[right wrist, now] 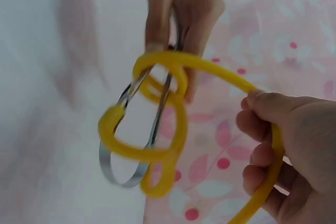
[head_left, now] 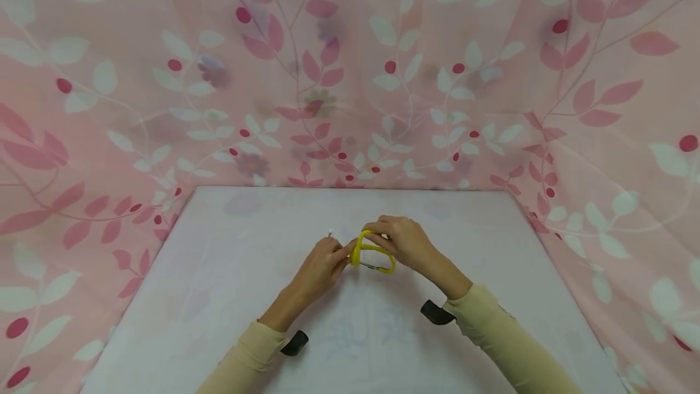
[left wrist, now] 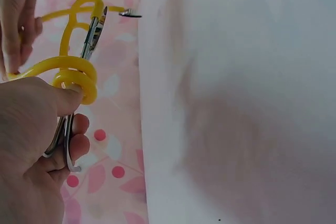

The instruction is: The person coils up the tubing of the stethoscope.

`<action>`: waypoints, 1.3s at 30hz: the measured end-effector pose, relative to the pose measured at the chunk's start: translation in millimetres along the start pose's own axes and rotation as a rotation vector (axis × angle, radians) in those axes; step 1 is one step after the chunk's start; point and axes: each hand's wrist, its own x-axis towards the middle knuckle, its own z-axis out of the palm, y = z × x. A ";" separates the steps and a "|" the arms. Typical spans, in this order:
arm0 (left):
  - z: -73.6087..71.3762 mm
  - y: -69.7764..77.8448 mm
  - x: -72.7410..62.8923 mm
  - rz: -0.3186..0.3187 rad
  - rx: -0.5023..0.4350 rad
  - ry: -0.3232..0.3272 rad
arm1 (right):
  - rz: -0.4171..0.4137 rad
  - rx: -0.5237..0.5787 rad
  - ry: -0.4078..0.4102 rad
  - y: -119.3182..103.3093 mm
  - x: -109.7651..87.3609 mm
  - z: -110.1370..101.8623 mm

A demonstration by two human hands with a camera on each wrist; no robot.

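A smooth yellow tube (right wrist: 215,68) is wound in loops around a silver metal frame (right wrist: 159,113) of narrow bars with a rounded end; the frame's exact kind cannot be told. My left hand (head_left: 319,269) grips the bars, its thumb against the yellow coil (left wrist: 90,92) in the left wrist view. Below those fingers a curved metal end (left wrist: 73,168) sticks out. My right hand (head_left: 407,242) pinches a length of the tube between thumb and index finger, and the tube runs on past the other curled fingers. Both hands are above the table, with the loops between them.
The table (head_left: 361,345) has a white cover. Pink leaf-patterned cloth (head_left: 339,78) hangs behind it and at both sides. Black wrist pieces (head_left: 295,343) show beside the beige sleeves (head_left: 246,351). A small white tip (head_left: 330,232) shows above the left hand.
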 end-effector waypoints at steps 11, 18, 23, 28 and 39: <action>-4.1 10.0 2.1 0.048 -0.039 0.043 | 0.062 0.120 0.010 41.0 4.5 13.1; -4.8 10.4 2.8 0.034 -0.109 0.038 | 0.150 0.363 -0.042 65.0 4.9 22.2; -7.3 10.4 4.8 0.067 -0.155 0.063 | 0.170 0.479 -0.102 72.7 1.1 29.8; -10.0 10.3 6.1 0.091 -0.196 0.096 | 0.232 0.559 -0.133 71.4 -3.0 40.7; -17.2 7.2 8.0 0.010 -0.220 0.100 | 0.097 0.651 -0.058 57.1 -12.7 64.1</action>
